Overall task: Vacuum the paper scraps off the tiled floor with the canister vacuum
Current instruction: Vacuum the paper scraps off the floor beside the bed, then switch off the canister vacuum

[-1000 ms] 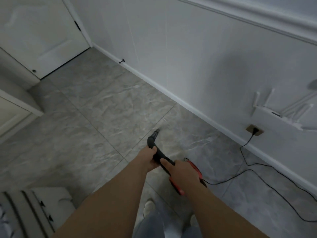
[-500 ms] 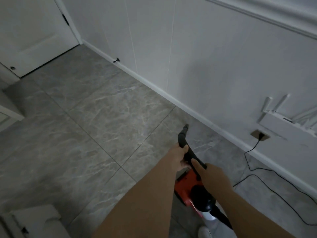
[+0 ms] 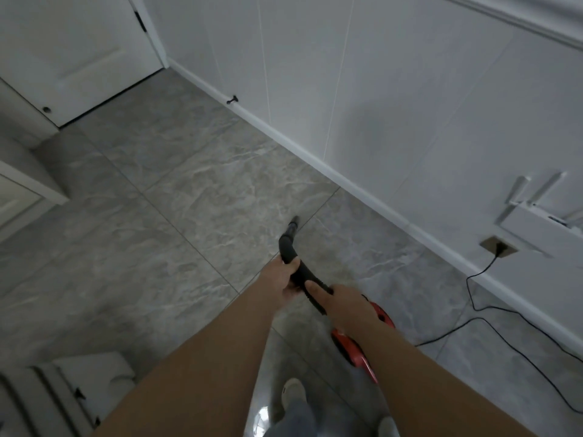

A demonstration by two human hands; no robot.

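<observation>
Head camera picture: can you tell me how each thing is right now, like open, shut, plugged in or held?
White panelled door: shut.
Black power cord: plugged into wall socket.
Black curved vacuum hose handle: held by both hands.
Left hand: gripping handle.
Right hand: gripping handle.
Red canister vacuum: partly hidden.

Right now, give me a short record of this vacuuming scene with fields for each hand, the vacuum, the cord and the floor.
left hand: left hand grips the black vacuum handle nearer the nozzle end
right hand: right hand grips the same handle farther back
vacuum body: red canister low on the floor beside the right forearm, partly hidden
nozzle: black tip points toward the wall, over a tile joint
cord: black power cord runs from the wall socket across the floor
floor: grey tiled floor; no paper scraps visible
</observation>
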